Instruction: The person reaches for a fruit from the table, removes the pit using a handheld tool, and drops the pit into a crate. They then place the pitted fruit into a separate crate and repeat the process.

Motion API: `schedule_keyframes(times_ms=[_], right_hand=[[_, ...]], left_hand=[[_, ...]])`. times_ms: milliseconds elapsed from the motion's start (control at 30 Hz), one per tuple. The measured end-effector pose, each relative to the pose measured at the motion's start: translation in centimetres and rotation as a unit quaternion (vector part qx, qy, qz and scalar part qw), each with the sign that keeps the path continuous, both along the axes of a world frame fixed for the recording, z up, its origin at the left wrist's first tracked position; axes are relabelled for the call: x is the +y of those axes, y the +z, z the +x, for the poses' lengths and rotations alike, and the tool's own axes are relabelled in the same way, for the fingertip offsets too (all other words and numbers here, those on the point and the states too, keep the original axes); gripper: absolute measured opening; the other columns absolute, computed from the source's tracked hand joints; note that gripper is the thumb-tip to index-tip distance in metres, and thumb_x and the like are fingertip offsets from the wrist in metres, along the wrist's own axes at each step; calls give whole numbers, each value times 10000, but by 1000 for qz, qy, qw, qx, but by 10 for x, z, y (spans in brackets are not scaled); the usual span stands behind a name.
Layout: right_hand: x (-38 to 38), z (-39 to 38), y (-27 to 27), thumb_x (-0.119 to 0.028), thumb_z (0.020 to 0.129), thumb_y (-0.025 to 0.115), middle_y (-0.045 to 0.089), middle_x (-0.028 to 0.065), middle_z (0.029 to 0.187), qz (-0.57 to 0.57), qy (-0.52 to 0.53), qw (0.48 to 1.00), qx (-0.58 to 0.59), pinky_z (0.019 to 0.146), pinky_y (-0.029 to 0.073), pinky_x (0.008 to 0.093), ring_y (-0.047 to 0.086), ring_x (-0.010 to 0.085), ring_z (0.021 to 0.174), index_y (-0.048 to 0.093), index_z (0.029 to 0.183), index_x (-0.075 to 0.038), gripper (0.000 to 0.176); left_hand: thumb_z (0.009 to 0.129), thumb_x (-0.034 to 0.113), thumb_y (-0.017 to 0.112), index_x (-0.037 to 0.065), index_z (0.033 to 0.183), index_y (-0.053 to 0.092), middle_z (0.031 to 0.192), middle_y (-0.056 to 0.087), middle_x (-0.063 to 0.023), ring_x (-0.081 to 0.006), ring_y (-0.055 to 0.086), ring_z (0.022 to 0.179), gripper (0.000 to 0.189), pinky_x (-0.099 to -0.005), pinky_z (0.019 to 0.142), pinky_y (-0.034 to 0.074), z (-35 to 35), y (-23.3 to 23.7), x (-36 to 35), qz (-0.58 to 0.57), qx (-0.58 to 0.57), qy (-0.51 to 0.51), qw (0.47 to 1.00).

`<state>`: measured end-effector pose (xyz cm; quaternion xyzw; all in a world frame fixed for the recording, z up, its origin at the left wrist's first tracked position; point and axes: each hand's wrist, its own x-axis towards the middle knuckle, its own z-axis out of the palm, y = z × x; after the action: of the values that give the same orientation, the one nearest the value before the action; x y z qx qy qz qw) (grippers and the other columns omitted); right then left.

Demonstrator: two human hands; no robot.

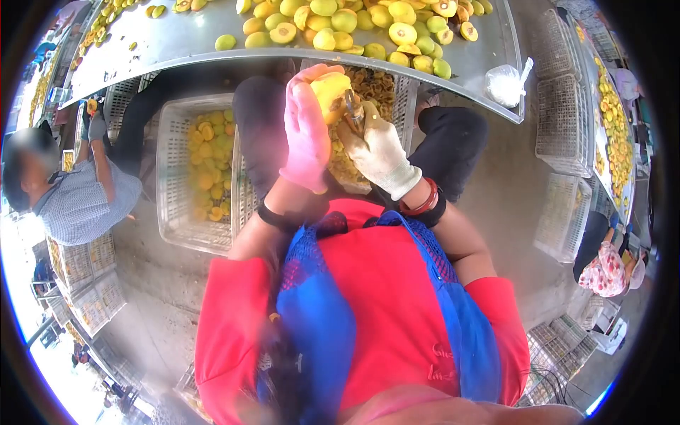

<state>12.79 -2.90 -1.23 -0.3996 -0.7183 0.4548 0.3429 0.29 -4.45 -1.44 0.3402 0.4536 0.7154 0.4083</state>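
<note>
My left hand (307, 134), in a pink glove, is closed around a yellow peach (330, 93) just below the table edge. My right hand (382, 154), in a white glove, grips a small metal pitting tool (353, 112), its end against the peach's right side. My fingers partly hide both the tool and the fruit. Beneath my hands, between my knees, a crate holds brownish scraps (374, 86), perhaps pits. Beyond my hands, many halved peaches (343, 21) are heaped on a metal table (205, 58).
A white crate (195, 239) of peach pieces (210, 166) stands left of my legs. A clear plastic bag (504, 85) rests on the table's right corner. Stacked crates (559, 120) stand at the right. One person (85, 195) sits at left, another (608, 269) at far right.
</note>
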Motion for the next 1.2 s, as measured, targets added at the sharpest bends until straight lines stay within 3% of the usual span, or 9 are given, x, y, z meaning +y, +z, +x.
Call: schedule_keyframes(times_ms=[133,333,433,500,600,700,833,933,1200], right_hand=[[-1,-2,-4,-75,905,624,645,174,812,5,1,1000,21,638,499,383,671,317,732,520,1052,8,198],[1,-1,3,-91,909,615,648,194,828,24,33,999,-3,654,505,401,675,355,756,512,1079,22,229],[1,-2,12,-81,888,603,646,282,895,-76,80,993,48,675,518,463,655,457,829,512,1133,52,294],[-2,-3,6,-103,897,625,647,248,837,-4,56,998,28,635,503,445,663,437,778,499,1116,35,288],[-4,-5,-1,-118,900,643,649,236,800,37,32,999,-3,614,500,436,667,428,748,497,1111,18,290],[-5,-5,10,-93,910,624,660,241,845,36,35,999,11,647,524,426,672,432,786,505,1151,37,298],[-7,-9,8,-67,920,615,669,234,863,101,32,994,31,642,534,410,686,416,792,511,1158,39,280],[-8,-10,14,-60,921,615,671,224,858,47,19,998,47,630,532,399,698,394,796,511,1144,33,263],[-4,-2,16,-53,901,607,666,219,866,-3,71,997,39,665,529,406,679,410,801,541,1120,24,241]], left_hand=[[1021,565,391,32,1286,430,1211,612,-189,-275,640,1028,596,-413,888,558,10,2,0,49,-6,22,999],[990,619,413,30,1281,430,1192,616,-187,-270,646,993,657,-406,859,568,10,-5,3,52,44,56,996],[977,634,425,27,1273,435,1189,617,-187,-268,648,997,676,-405,848,570,7,-8,2,56,71,64,994],[973,638,431,26,1267,438,1186,618,-187,-270,648,1006,680,-407,843,572,4,-12,2,73,113,73,988],[1022,475,481,5,1261,462,1203,618,-159,-219,617,1041,527,-358,929,515,8,-7,0,74,-52,38,995],[890,725,492,36,1270,456,1202,628,-189,-296,649,1039,788,-426,845,575,4,-7,3,38,-30,48,998],[797,791,526,62,1296,466,1206,634,-173,-306,641,1084,886,-459,842,586,12,17,-1,73,-113,41,990],[930,631,530,32,1326,402,1241,589,-163,-257,620,1056,729,-407,872,568,7,9,-1,186,-23,18,982],[918,654,524,20,1276,468,1197,623,-186,-264,644,1029,730,-392,836,574,2,-5,5,172,81,40,981]])
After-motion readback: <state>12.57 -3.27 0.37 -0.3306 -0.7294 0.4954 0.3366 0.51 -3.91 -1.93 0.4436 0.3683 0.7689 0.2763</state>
